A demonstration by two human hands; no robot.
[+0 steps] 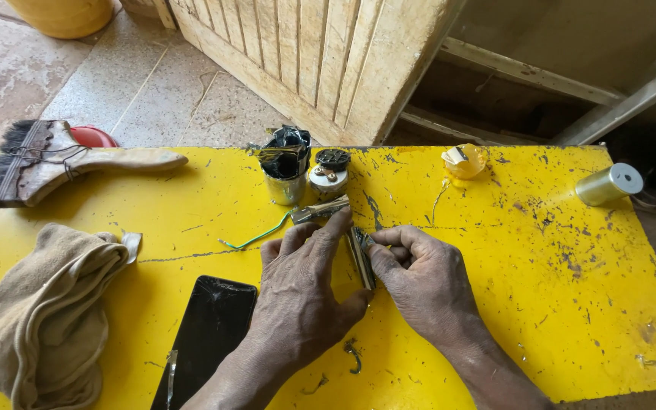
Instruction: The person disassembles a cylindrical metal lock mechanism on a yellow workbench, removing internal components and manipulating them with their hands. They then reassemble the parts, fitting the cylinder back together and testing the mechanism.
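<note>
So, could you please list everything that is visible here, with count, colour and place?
table: one, yellow, scratched, fills the lower view
flat metal piece: one, silvery, pinched between both hands at table centre
green wire: one, on the table left of the hands
metal can: one, silvery with black contents, behind the hands
round capped part: one, grey with dark top, right of the can
yellow cup-like piece: one, far edge
metal cylinder: one, pale gold, lying at far right
brush: one, wooden with dark bristles, far left
cloth: one, beige, near left
phone: one, black, cracked screen, beside the left wrist
left hand: one, fingers on the piece
right hand: one, fingers on the piece
</note>
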